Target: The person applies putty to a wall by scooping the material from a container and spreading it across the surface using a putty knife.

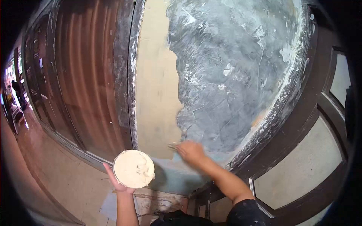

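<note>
My left hand (pixel 117 184) is closed around the underside and left edge of a round tub of putty (pixel 134 169). The tub's cream-coloured contents show from above, with ridges and marks near the right side. Against the wall, my right hand (pixel 191 152) grips a putty knife (pixel 173 146); most of its handle is hidden by the fingers. The blade is at the lower part of a smooth cream putty strip (pixel 156 86). Right of that strip, the wall (pixel 226 83) is rough blue-grey with white patches.
A dark door frame with pale panels (pixel 301 165) stands at the right. To the left are brown curtained panels (pixel 86 67) behind a dark frame. Tiled floor (pixel 64 162) runs along the left, with a light sheet (pixel 109 205) lying near my left forearm.
</note>
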Available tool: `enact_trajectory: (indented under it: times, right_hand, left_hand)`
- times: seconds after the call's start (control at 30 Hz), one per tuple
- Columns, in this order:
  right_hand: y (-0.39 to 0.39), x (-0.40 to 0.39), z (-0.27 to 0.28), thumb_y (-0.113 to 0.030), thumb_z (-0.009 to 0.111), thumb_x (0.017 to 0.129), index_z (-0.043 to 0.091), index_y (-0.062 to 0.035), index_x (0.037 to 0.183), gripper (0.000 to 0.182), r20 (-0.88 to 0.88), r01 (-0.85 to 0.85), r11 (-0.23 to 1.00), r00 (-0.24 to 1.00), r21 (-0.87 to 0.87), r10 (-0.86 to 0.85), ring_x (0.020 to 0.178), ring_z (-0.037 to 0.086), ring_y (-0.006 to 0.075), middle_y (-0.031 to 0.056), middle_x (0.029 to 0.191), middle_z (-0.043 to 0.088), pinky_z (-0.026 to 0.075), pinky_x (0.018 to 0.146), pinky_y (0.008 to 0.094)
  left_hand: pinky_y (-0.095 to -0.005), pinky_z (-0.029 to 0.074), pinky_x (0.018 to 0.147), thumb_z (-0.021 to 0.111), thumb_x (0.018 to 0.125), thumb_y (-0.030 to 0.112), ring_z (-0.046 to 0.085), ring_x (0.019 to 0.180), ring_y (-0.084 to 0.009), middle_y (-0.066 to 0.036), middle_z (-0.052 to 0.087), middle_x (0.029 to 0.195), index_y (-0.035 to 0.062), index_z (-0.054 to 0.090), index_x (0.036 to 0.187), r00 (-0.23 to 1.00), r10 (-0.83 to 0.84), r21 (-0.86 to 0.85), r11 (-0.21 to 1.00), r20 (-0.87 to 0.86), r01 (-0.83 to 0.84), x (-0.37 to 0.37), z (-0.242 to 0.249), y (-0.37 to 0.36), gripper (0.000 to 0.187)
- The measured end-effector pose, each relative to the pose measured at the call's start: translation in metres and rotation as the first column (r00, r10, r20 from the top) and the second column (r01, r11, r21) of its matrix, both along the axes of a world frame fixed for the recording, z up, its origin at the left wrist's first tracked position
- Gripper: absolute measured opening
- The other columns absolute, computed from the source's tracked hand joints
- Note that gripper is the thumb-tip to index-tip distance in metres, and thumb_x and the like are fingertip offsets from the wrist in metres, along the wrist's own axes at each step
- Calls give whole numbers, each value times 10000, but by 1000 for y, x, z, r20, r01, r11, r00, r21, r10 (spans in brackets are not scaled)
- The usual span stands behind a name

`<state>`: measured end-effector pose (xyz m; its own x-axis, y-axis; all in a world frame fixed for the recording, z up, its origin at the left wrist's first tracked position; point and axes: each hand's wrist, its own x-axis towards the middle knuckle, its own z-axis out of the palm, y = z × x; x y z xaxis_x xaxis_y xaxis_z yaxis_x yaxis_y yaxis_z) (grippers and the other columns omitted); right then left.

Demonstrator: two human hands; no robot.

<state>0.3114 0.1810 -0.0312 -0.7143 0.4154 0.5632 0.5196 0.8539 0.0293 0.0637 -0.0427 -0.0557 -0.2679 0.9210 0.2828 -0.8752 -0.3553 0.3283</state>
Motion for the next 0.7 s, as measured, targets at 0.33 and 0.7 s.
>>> enact_trajectory:
  times: [0.33,0.7]
  right_hand:
    - [0,9,163,-178,799,876,769,-59,971,155,-477,96,924,873,369,99,754,702,305,88,875,764,558,643,417]
    - [35,4,79,-289,690,970,723,-124,877,192,-134,33,960,991,278,5,748,689,342,102,819,728,531,622,483]
  left_hand:
    - [-759,500,981,289,923,917,571,1329,-468,-190,536,1543,76,502,1534,981,-59,0,998,183,60,1,9,-1,1061]
    - [-550,531,1079,313,971,859,627,1291,-376,-167,603,1481,49,566,1478,997,76,-45,996,28,-75,-12,6,5,988]
